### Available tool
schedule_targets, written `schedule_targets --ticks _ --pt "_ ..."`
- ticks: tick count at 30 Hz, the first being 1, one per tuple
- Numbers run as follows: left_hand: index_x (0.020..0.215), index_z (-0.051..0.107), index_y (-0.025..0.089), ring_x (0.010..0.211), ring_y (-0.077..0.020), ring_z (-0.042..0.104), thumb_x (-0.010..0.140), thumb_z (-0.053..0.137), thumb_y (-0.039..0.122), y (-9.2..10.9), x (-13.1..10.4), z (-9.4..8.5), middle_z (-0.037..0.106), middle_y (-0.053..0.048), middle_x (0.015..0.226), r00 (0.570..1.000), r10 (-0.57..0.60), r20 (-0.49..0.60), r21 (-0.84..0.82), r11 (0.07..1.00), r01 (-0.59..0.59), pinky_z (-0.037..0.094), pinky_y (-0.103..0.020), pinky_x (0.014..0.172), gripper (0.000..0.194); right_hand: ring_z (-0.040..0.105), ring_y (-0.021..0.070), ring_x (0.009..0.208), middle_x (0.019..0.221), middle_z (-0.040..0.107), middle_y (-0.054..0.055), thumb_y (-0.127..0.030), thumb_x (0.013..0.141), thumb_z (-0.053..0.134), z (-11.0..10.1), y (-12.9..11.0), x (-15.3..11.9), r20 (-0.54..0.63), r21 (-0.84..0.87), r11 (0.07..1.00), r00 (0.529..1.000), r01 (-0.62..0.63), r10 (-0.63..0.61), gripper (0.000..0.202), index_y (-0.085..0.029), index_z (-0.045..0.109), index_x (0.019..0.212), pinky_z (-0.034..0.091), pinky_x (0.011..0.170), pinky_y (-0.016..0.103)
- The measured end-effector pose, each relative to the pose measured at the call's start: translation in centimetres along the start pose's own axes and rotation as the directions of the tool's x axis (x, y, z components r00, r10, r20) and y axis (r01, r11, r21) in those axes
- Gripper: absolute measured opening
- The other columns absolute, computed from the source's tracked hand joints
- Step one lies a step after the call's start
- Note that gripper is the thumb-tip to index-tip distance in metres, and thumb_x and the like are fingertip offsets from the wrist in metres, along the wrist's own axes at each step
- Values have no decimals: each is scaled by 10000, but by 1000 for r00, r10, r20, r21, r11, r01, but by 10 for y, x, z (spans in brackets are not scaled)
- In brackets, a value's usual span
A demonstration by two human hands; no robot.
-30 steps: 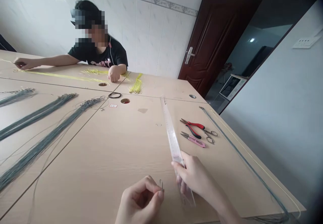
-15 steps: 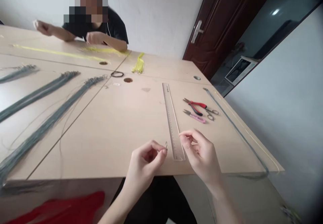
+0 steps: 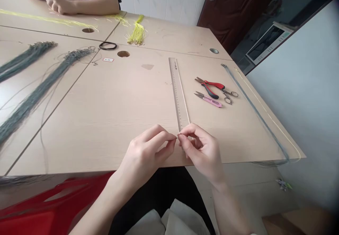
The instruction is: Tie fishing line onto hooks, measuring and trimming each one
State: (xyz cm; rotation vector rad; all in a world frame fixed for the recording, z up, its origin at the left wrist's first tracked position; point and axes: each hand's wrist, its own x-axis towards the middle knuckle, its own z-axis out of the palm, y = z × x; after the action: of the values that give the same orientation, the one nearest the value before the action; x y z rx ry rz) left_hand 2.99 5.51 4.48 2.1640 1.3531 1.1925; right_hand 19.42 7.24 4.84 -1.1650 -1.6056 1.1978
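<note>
In the head view, the left hand (image 3: 145,150) and right hand (image 3: 203,153) meet, both pinching a tiny dark piece (image 3: 177,137). They hide the near end of one clear ruler (image 3: 177,86) at twelve o'clock. Toward one I count one pair of pliers (image 3: 215,84), pink snips (image 3: 210,101) and scissors (image 3: 227,92); toward ten, two grey bundles (image 3: 45,86), plus one label (image 3: 108,59), unreadably small.

The bare left hand (image 3: 147,146) and bare right hand (image 3: 203,152) join uncovered forearms (image 3: 112,194), with black cloth legwear (image 3: 166,182) and a creased, pale-grey fabric garment (image 3: 176,222) at six o'clock.
</note>
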Motion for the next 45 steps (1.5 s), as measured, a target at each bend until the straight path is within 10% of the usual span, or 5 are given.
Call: schedule_targets --ticks 8,20,24,29,45 --pt "712 572 193 504 -88 440 844 566 147 9 -3 4 509 30 599 944 -327 44 -355 878 320 325 -207 434 140 446 72 547 723 502 -28 -206 890 547 1 0 -4 23 32 996 996 85 -86 111 -197 545 779 344 439 199" --pt "695 600 195 514 -97 465 829 602 176 10 -1 -1 522 21 597 881 -452 138 -500 737 456 316 -220 408 136 566 131 751 860 602 10 -50 818 604 2 3 -10 -24 -242 904 929 352 -369 232 -228 576 963 447 601 263" --pt "702 591 201 504 -90 454 817 611 159 9 -3 -1 524 27 605 901 -423 94 -481 773 413 300 -230 400 125 543 133 669 808 590 18 -204 894 564 0 0 -11 -53 -92 961 962 261 -266 66 -216 613 936 389 509 272" --pt "695 597 221 493 -106 467 799 623 151 8 -4 1 535 22 591 914 -406 23 -427 822 376 301 -259 398 128 410 95 542 655 487 -16 -378 960 442 0 -8 -7 54 84 996 998 -11 7 315 -196 566 735 292 461 262" --pt "710 557 196 486 -63 421 829 564 104 12 1 0 493 48 598 895 -437 85 -498 759 419 319 -184 388 150 423 86 588 683 493 -24 -173 883 559 8 -6 -4 -12 50 996 997 80 -79 128 -186 551 756 304 480 257"
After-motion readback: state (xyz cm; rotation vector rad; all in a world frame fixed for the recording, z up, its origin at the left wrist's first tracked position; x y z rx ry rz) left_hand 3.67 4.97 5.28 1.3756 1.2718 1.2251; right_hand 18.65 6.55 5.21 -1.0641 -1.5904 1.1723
